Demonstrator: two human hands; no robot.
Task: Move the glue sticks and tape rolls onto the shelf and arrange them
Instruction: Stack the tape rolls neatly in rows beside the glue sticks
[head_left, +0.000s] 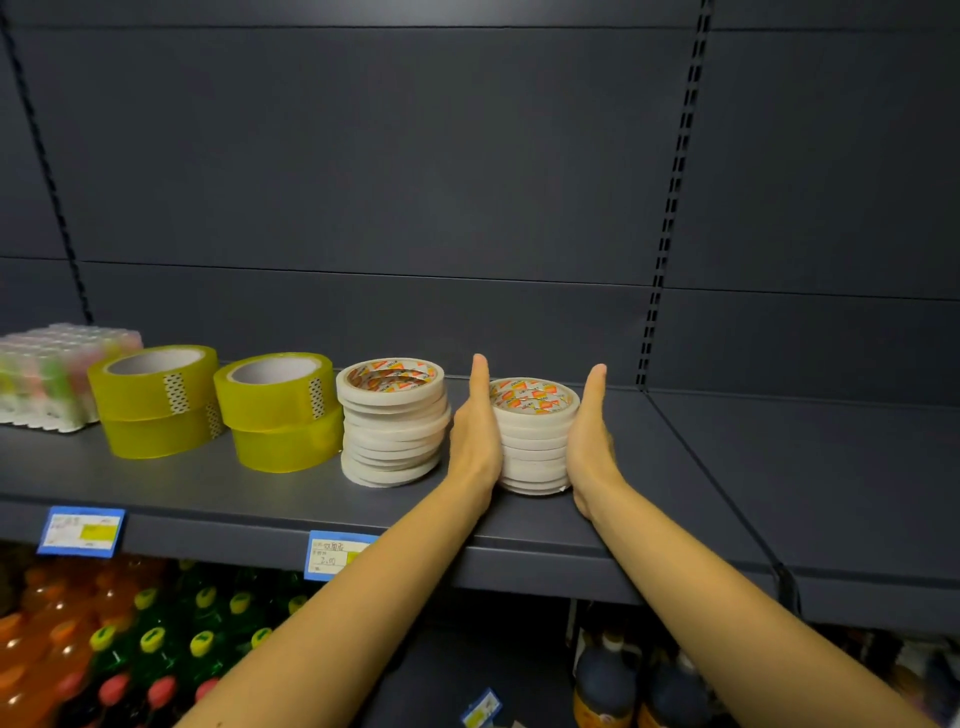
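Note:
On the dark grey shelf (675, 457) stands a stack of thin white tape rolls (534, 441). My left hand (475, 431) presses flat against its left side and my right hand (589, 441) against its right side, fingers straight and pointing away. To the left stands a second, slightly uneven stack of white tape rolls (392, 421). Further left are two stacks of yellow tape rolls, one (280, 410) near the middle and one (156, 400) beside it. A wrapped pack of glue sticks (47, 374) sits at the far left.
The shelf's right part beyond the upright slotted rail (670, 218) is bare. Blue price tags (83, 530) hang on the shelf's front edge. Below are bottles of orange and green drinks (130, 639) and dark bottles (608, 686).

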